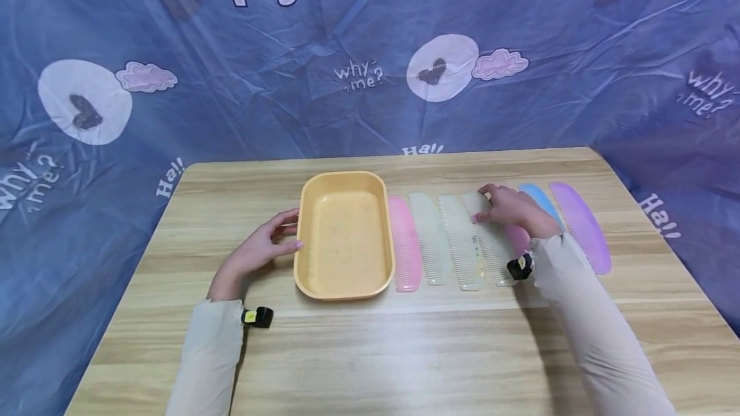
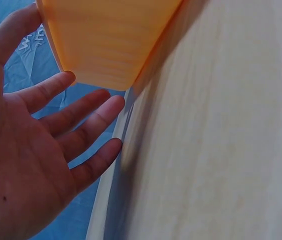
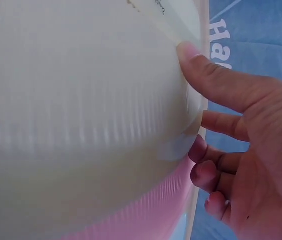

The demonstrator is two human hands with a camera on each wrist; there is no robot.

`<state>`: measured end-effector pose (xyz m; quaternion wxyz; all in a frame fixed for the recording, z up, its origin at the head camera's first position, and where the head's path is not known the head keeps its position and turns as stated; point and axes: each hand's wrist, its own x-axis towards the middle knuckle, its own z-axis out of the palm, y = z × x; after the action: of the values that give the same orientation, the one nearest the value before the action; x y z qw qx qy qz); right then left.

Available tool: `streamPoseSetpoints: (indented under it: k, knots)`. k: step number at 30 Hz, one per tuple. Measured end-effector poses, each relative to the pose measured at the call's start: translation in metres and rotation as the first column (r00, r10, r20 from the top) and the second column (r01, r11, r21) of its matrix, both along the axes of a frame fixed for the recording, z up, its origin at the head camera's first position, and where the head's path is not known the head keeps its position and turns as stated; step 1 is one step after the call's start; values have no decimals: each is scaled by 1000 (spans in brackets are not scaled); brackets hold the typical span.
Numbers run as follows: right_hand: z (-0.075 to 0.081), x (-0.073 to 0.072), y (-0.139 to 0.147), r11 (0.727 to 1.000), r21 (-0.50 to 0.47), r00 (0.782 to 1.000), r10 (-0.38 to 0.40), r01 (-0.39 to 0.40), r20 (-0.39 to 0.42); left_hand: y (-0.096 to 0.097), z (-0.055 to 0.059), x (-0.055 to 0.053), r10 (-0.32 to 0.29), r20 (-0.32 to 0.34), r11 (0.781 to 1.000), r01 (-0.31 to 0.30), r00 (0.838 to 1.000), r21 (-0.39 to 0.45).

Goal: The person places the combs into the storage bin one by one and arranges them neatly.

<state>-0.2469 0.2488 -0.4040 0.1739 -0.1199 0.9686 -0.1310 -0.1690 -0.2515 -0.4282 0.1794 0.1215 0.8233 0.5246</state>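
Observation:
My left hand [image 1: 267,241] lies against the left side of the yellow tray [image 1: 386,275], thumb at the rim. In the left wrist view its fingers [image 2: 88,132] are spread and nearly straight, with tips at the tray wall. Over the row of combs, my right hand [image 1: 511,207] pinches a pale green comb [image 1: 491,239] by its far end. In the right wrist view the thumb lies at its toothed side and the index finger passes behind its rounded end. A pink comb [image 3: 146,205] lies just beneath the hand, partly hidden.
Left of the held comb lie two pale green combs [image 1: 430,239], [image 1: 462,242] and a pink comb [image 1: 406,242] beside the tray. A blue comb [image 1: 540,199] and a purple comb [image 1: 584,226] lie to the right. The wooden table [image 1: 358,358] ends at a blue printed cloth [image 1: 260,108].

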Motion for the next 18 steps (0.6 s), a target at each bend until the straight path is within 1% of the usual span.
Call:
streamPoseSetpoints:
  k: [6, 10, 13, 18]
  knots:
    - [2, -1, -2, 1000, 18, 1000, 3, -3, 9, 0, 2, 0, -1, -11, 1000, 1, 1000, -8]
    - [4, -1, -2, 1000, 24, 1000, 0, -1, 31, 1, 2, 0, -2, -15, 1000, 2, 1000, -13]
    - [6, -1, 0, 1000, 8, 999, 4, -5, 38, 1, 2, 1, -2, -13, 1000, 2, 1000, -15]
    - [9, -2, 5, 998, -43, 998, 37, -35, 50, 1, 3, 1, 0, -16, 1000, 0, 1000, -12]
